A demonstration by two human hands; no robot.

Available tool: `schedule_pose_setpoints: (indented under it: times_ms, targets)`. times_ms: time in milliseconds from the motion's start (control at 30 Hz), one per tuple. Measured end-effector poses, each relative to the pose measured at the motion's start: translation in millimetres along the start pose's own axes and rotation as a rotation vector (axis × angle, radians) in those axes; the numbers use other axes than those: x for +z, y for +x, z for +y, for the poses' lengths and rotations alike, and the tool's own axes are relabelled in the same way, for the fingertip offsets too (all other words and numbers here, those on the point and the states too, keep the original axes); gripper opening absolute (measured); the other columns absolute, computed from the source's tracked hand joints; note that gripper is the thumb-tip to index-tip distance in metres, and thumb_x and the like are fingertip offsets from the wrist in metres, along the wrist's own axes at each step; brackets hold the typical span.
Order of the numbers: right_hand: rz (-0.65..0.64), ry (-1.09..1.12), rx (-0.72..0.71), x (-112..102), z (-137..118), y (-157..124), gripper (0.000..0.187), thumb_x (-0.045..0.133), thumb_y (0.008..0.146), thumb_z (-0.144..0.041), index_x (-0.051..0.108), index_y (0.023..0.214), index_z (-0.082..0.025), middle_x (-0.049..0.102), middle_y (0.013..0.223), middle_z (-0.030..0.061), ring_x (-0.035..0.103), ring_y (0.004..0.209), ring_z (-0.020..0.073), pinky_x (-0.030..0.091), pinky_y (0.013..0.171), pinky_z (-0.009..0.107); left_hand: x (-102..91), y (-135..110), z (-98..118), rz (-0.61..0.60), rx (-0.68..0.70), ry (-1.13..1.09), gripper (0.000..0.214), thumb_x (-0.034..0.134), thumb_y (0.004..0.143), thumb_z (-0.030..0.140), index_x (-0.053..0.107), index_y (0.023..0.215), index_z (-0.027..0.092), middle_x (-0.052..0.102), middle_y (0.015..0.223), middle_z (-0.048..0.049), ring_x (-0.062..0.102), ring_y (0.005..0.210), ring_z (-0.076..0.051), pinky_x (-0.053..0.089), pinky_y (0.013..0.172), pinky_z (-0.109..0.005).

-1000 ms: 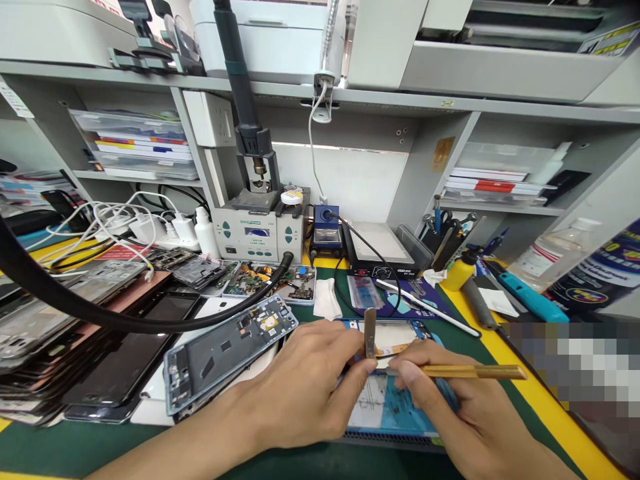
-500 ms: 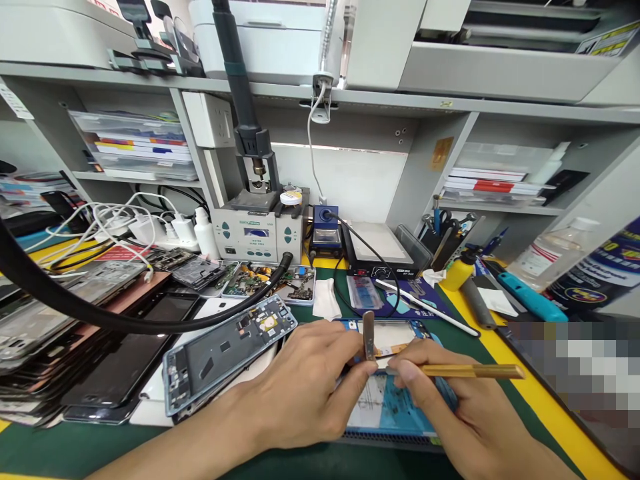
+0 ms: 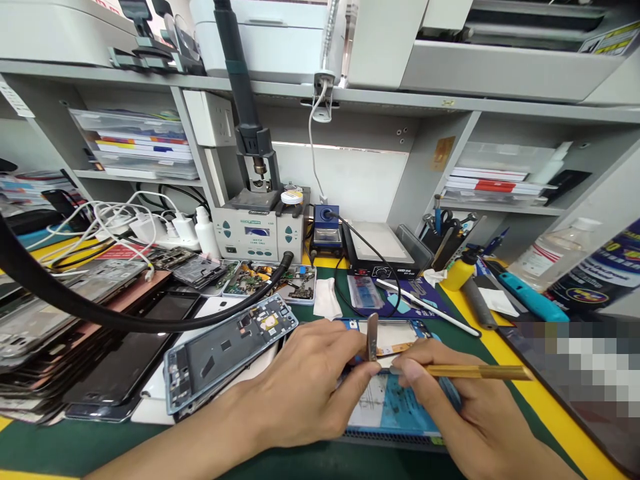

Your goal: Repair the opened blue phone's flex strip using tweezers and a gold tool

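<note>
My left hand (image 3: 305, 387) is pinched on a pair of metal tweezers (image 3: 373, 335) that stand upright over an opened blue phone (image 3: 400, 400) lying on the green mat. My right hand (image 3: 460, 407) grips a thin gold-coloured tool (image 3: 475, 372) held level, its tip meeting the tweezers' lower end above the phone's inside. Both hands cover much of the phone. A second blue phone frame (image 3: 225, 350) lies to the left of my left hand.
A stack of phone screens and frames (image 3: 75, 333) fills the left. A thick black hose (image 3: 100, 313) crosses to a hot-air station (image 3: 257, 230). A small heating plate (image 3: 380, 250), yellow bottle (image 3: 460, 270), white stylus (image 3: 425, 307) and tools lie behind. The yellow table edge (image 3: 540, 400) runs at the right.
Hardly anything differs: the tweezers and the gold tool have shifted a few pixels to the right over the phone. Both hands keep the same grip.
</note>
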State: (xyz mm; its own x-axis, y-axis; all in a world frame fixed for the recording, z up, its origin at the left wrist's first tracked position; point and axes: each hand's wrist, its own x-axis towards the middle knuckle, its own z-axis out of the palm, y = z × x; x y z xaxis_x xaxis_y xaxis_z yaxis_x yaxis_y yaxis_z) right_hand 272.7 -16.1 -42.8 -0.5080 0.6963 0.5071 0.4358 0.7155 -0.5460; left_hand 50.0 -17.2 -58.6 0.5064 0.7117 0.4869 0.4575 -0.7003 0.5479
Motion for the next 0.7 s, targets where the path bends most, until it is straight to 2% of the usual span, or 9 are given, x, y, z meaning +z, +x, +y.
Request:
schedule_pose_setpoints:
  times_ms: [333, 700]
  targets:
    - [-0.010, 0.014, -0.001, 0.5, 2.2, -2.0, 0.018, 0.048, 0.101, -0.014, 0.061, 0.091, -0.022, 0.065, 0.078, -0.0015, 0.062, 0.068, 0.0147, 0.049, 0.064, 0.027, 4.7, 2.6, -1.1, 0.122, -0.002, -0.091, 0.013, 0.064, 0.097, 0.023, 0.068, 0.090, 0.013, 0.071, 0.082, -0.0046, 0.065, 0.076, -0.017, 0.046, 0.069, -0.028]
    - [-0.010, 0.009, 0.008, -0.6, 1.9, -2.6, 0.018, 0.048, 0.101, -0.016, 0.062, 0.091, -0.022, 0.066, 0.079, 0.0001, 0.064, 0.068, 0.0171, 0.050, 0.065, 0.030, 4.0, 5.2, 0.6, 0.147, -0.004, -0.101, 0.018, 0.065, 0.095, 0.018, 0.059, 0.078, 0.016, 0.063, 0.072, 0.0002, 0.055, 0.066, -0.013, 0.039, 0.062, -0.025]
